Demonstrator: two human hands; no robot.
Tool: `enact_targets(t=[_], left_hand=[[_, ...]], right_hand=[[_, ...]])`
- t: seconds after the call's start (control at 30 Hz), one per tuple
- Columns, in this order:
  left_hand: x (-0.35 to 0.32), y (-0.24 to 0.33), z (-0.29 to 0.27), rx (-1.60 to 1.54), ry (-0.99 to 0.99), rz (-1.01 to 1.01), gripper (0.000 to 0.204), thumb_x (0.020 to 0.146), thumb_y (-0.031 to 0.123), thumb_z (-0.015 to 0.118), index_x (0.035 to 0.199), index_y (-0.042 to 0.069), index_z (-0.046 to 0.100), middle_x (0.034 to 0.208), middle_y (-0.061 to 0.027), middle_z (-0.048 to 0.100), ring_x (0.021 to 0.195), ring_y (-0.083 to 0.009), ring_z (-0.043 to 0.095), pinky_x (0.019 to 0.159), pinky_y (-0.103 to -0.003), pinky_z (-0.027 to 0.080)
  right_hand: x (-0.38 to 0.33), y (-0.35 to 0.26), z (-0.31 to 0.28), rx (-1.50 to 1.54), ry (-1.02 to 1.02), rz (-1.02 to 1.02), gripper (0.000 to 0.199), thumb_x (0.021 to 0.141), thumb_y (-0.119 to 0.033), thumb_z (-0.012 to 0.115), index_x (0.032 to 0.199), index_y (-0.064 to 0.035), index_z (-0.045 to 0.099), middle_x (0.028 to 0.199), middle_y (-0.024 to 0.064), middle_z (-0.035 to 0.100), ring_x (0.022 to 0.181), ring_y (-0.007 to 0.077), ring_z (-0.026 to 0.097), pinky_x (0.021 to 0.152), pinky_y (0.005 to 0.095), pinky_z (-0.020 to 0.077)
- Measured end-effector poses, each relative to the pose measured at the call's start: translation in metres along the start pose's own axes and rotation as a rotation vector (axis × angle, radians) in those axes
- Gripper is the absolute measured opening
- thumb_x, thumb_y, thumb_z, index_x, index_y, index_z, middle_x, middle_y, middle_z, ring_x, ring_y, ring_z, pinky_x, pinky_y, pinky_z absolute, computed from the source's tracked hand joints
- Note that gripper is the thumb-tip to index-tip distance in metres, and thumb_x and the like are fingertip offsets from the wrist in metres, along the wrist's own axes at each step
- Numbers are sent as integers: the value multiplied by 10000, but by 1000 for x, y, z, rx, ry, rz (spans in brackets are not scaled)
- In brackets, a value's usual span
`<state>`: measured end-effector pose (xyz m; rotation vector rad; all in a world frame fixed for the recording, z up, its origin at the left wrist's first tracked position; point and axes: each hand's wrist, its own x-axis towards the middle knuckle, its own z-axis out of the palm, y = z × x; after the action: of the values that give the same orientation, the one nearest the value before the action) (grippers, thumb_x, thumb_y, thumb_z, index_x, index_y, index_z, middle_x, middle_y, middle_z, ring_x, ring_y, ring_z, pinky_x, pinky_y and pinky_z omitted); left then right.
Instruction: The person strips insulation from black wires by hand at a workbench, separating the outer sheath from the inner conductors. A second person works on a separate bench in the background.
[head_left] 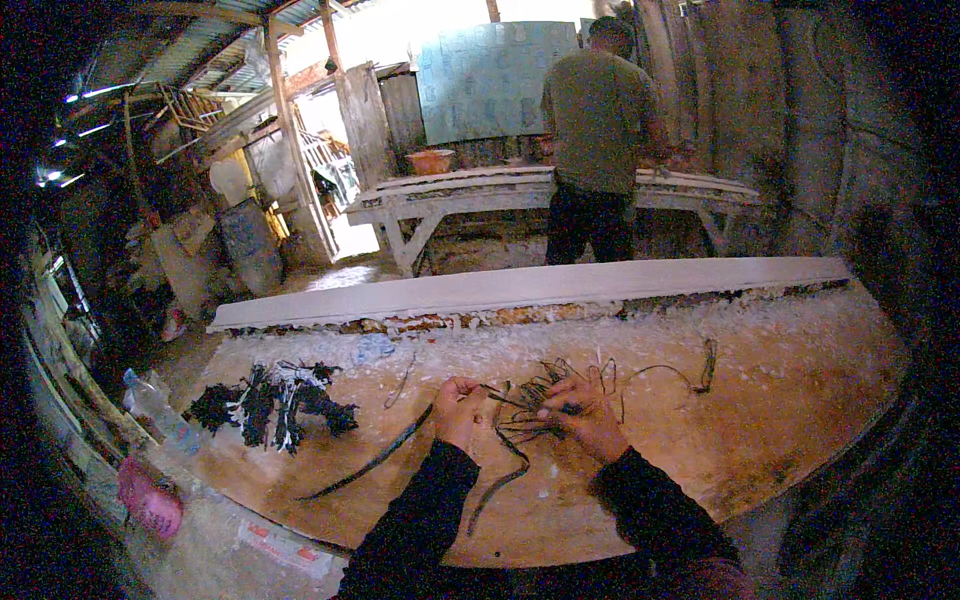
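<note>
- Dark sleeves (430, 520) come in from the lower edge, nearest the camera; both forearms reach forward over a dusty brown worktable (780, 400)
- Left hand (460, 408): curled closed, its fingers pinching the end of a dark thin strip (503, 397) that runs across to the tangle; the hand rests just above the table surface
- Right hand (585, 415): closed over a tangle of dark strips (535, 405), fingers bent down into it; the tangle lies between the two hands near the middle of the table
- Loose strips trail out of the tangle; one long curved strip (375, 462) lies to the left of the left hand, another (497, 490) curls toward the near edge between the sleeves; a thin looped strip (680, 375) lies to the right
- Bundles of black and white scraps (275, 400) sit well to the left on the table
- Long pale board (530, 288) lies along the far edge of the table
- Beyond it a person (598, 140) stands, back turned, at a pale workbench (460, 195)
- Pink object (150, 500) sits at the lower left, off the table
</note>
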<state>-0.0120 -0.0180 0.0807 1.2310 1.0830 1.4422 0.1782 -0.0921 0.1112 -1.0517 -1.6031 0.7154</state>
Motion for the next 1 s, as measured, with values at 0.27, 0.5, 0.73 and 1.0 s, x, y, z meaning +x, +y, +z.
enact_targets(t=[0.27, 0.5, 0.73, 1.0], left_hand=[[-4, 1, -3, 21, -24, -85, 43, 724, 82, 614, 726, 52, 584, 647, 2, 561, 525, -57, 481, 419, -206, 369], [5, -29, 3, 148, -163, 159, 50, 709, 75, 634, 723, 59, 589, 664, 12, 572, 534, -46, 488, 456, -194, 365], [-28, 23, 17, 323, -644, -140, 142, 693, 128, 678, 726, 39, 572, 672, 10, 555, 589, -91, 493, 565, -220, 399], [-45, 19, 29, 188, -1112, 61, 220, 711, 204, 674, 673, 64, 508, 632, 27, 464, 604, -73, 448, 569, -224, 380]], right_hand=[[-7, -11, 20, 249, -517, 70, 202, 730, -175, 646, 883, -44, 636, 1065, 79, 505, 1029, 198, 447, 897, 326, 341], [-4, -7, 10, 191, -274, 50, 105, 713, -108, 647, 739, -22, 593, 844, 40, 579, 850, 160, 539, 773, 279, 413], [4, 12, 4, 400, -31, 236, 105, 707, -57, 624, 734, -67, 523, 748, 9, 567, 741, 109, 531, 694, 236, 423], [1, -10, 0, 150, 269, 154, 96, 695, -46, 601, 739, -36, 516, 777, 64, 562, 730, 172, 533, 686, 274, 421]])
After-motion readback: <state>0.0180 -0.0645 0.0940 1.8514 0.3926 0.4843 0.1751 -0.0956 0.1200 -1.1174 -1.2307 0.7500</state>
